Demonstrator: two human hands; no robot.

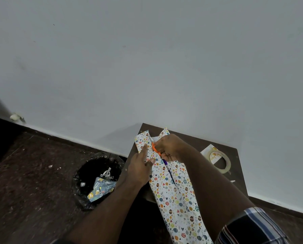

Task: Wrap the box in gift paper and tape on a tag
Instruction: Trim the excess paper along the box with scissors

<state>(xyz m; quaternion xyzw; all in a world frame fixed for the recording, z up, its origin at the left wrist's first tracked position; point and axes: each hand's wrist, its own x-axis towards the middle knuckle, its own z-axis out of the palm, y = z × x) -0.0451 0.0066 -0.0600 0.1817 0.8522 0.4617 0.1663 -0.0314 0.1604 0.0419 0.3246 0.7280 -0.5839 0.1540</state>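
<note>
Gift paper [175, 191] runs lengthwise away from the person, toward the wall [147, 59].

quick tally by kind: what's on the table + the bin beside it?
Gift paper sheet: 1
Orange-handled scissors: 1
Tape roll: 1
Bin with black liner: 1
Total: 4

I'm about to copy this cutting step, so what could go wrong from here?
1. The left hand presses the gift paper flat right beside the orange-handled scissors; its fingers could get nicked.
2. The paper's near end hangs off the small table, so its weight may drag the cut crooked.
3. The right hand hides part of the cut line, so the blades may wander.
</note>
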